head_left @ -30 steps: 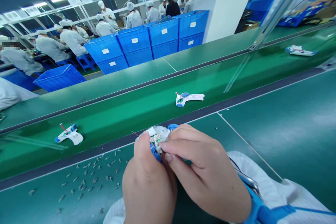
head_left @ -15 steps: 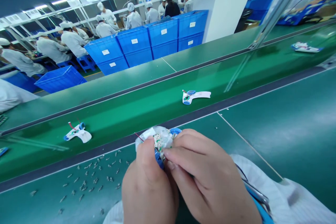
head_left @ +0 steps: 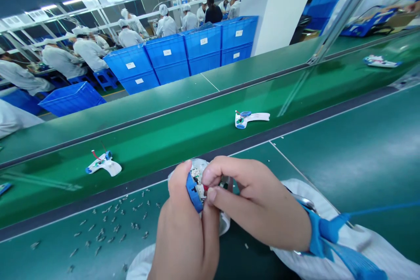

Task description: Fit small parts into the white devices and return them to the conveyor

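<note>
My left hand (head_left: 185, 223) is closed round a white-and-blue plastic device housing (head_left: 195, 194), above the near edge of the belt. Its thumb lies along the blue end piece, and light-coloured internal parts show inside the open shell. Thumb and forefinger of my right hand (head_left: 249, 197) pinch a small red piece (head_left: 205, 188) at the housing; it looks like a wire end, though the fingertips cover most of it. A blue strap (head_left: 323, 232) circles my right wrist. Part of the housing is hidden behind both hands.
Many small metal pieces (head_left: 101, 232) lie scattered on the green bench at left. Similar opened housings ride on the green belt, one at left (head_left: 104, 165) and one near the middle (head_left: 257, 117). Blue crates (head_left: 169, 52) stand beyond, with people in white at work behind.
My left hand has turned the housing so its blue end faces up more. My right hand has shifted and now pinches the red piece. Housings on the belt have moved slightly right.
</note>
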